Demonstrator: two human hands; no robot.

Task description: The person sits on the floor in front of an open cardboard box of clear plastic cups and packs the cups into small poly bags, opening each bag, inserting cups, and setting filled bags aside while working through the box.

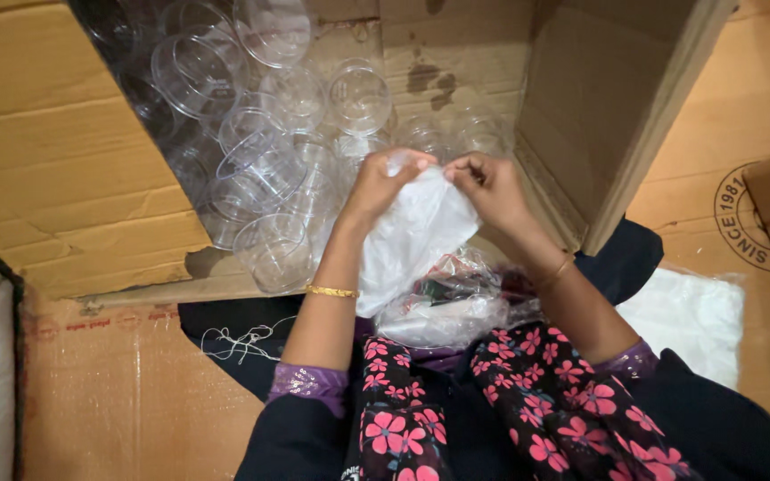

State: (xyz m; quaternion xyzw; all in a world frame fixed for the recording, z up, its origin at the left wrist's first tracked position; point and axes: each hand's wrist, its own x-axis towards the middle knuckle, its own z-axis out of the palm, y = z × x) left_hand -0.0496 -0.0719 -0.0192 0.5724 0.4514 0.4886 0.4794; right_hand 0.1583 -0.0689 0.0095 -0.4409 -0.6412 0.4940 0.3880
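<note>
Both hands up over the lap, working one white bag [412, 233]. Left hand [378, 184] pinching the bag's top edge, fingers closed tight on the plastic. Right hand [490, 187] gripping the same edge just beside it, thumb and fingers clamped on the film. Hands nearly touching at the top, bag hanging down between the wrists, crumpled and soft. Gold bangle [331, 291] on the left wrist, thinner bangle on the right wrist.

Below the bag, a clear wrapper [449, 307] bunched in the lap, something dark and reddish inside, too blurred to tell what. Floral cloth [528, 401], black with pink flowers, spread across the knees underneath.

Ahead, an open box [64, 160] on its side, flaps wide. Clear cups [265, 169] heaped inside, some upright, some tipped, several nested against each other, filling the left and middle. Bag held right in front of the box mouth, near the closest cups but not touching any.

Loose thread [238, 340] tangled on the dark cloth by the left elbow. White sheet [688, 316] lying flat to the right, well apart from the hands. Cardboard under everything.
</note>
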